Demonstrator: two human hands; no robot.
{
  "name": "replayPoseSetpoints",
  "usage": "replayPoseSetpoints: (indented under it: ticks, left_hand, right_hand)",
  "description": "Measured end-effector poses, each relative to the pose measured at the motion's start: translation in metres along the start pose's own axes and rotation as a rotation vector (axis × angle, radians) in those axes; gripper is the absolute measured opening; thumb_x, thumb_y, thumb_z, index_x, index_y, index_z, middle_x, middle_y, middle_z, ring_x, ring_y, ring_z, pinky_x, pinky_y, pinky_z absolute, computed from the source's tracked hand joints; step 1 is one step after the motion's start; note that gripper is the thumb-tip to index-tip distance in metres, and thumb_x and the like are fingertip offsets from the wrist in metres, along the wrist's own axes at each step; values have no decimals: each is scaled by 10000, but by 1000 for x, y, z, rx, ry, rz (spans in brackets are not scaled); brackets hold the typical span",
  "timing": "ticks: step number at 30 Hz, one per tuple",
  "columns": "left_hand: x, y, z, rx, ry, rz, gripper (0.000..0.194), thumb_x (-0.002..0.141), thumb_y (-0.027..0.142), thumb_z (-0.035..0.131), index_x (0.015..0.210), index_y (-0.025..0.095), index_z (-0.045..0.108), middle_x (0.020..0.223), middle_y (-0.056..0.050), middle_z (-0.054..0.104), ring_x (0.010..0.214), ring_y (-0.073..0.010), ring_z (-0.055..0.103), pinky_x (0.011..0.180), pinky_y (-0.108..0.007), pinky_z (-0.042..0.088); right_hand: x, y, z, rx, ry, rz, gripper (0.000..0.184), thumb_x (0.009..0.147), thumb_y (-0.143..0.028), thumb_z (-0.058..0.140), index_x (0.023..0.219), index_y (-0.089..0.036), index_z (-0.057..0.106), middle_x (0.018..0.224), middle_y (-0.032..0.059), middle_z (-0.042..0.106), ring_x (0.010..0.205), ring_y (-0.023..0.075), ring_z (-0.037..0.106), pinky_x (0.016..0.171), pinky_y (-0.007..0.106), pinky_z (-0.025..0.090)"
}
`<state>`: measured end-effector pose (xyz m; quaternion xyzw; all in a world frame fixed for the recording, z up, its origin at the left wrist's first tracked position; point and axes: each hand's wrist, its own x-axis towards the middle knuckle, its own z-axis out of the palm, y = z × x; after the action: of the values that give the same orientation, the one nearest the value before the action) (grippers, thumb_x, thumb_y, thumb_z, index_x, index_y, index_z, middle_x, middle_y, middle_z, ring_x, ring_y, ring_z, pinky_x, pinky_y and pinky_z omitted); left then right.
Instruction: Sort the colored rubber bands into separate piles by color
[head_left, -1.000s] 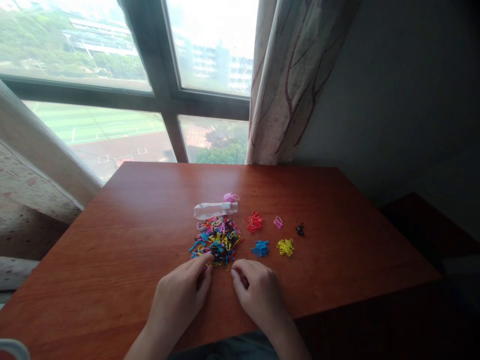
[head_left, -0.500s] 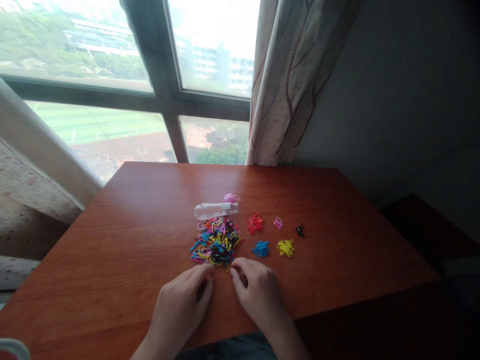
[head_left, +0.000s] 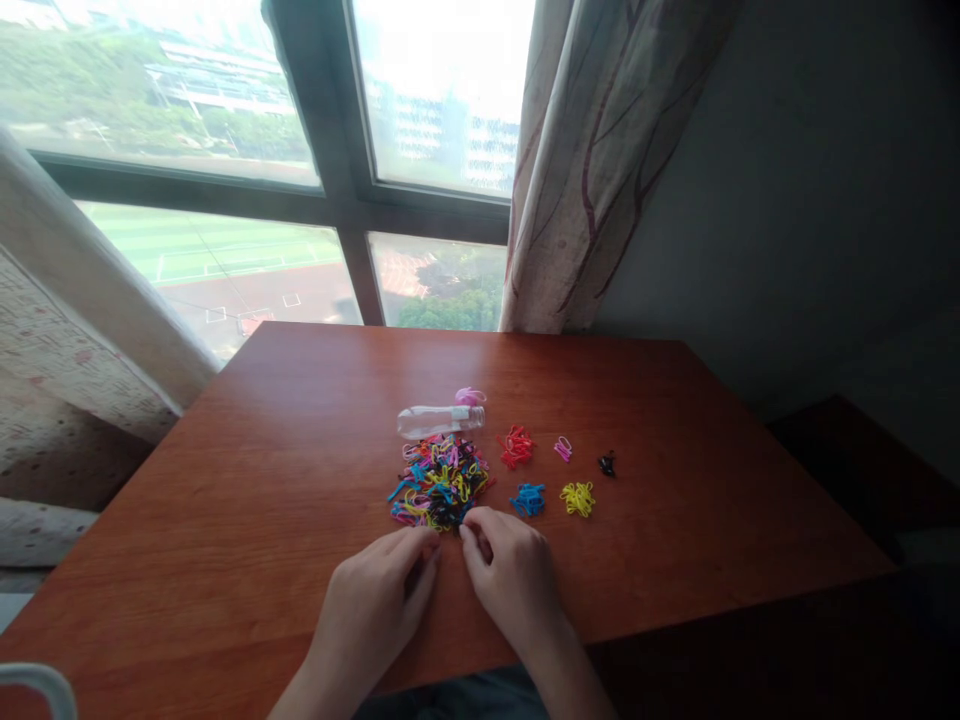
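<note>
A mixed heap of small coloured rubber bands [head_left: 442,480] lies mid-table. At its near edge, my right hand [head_left: 514,570] has thumb and index finger pinched together, touching the bands there. Just left of it, my left hand [head_left: 379,595] rests with its fingers curled and thumb close to the index tip, slightly short of the heap. Whatever either pinch holds is too small or hidden to make out. Right of the heap sit separate little piles: red bands [head_left: 516,447], blue bands [head_left: 528,499], yellow bands [head_left: 577,498], pink bands [head_left: 563,449] and black bands [head_left: 607,463].
Behind the heap a clear plastic bottle [head_left: 431,421] lies on its side, with a pink object [head_left: 470,396] beside its neck. The wooden table [head_left: 225,480] reaches to the window and curtain [head_left: 570,200]. A white curved object [head_left: 37,680] shows at lower left.
My left hand has drawn back from the heap toward me. My right hand has edged forward onto its near side. The whole view has shifted slightly.
</note>
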<state>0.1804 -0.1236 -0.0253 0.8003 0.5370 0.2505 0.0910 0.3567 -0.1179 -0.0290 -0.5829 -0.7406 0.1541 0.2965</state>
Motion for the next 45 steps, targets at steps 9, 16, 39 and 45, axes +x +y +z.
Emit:
replayPoseSetpoints:
  ticks: [9, 16, 39, 45]
  left_hand:
    - [0, 2, -1, 11, -11, 8, 164, 933, 251, 463, 879, 241, 618, 811, 3, 732, 694, -179, 710, 586, -257, 492]
    - [-1, 1, -1, 12, -41, -6, 160, 930, 245, 470, 883, 243, 622, 811, 5, 727, 692, -176, 703, 595, -257, 489]
    - [-2, 1, -1, 4, -14, 13, 166, 929, 255, 473, 894, 254, 635, 855, 8, 747, 720, -173, 717, 613, -251, 507]
    - [-1, 0, -1, 7, -2, 19, 179, 927, 256, 469, 880, 255, 641, 856, 5, 752, 722, -173, 718, 619, -245, 515]
  right_hand:
    - [3, -1, -1, 5, -22, 10, 86, 899, -156, 576, 868, -227, 613, 755, -19, 679, 688, 150, 622, 632, 253, 322]
    - [0, 1, -3, 22, 31, 61, 98, 903, -162, 549, 919, -220, 627, 729, -12, 673, 658, 153, 629, 625, 246, 344]
    - [-3, 42, -42, 116, 218, 193, 221, 928, -356, 533, 883, -199, 683, 618, -14, 610, 534, 133, 558, 561, 220, 405]
    - [-4, 122, -93, -169, 380, 415, 360, 873, -508, 535, 875, -185, 694, 618, 26, 633, 550, 179, 586, 573, 274, 412]
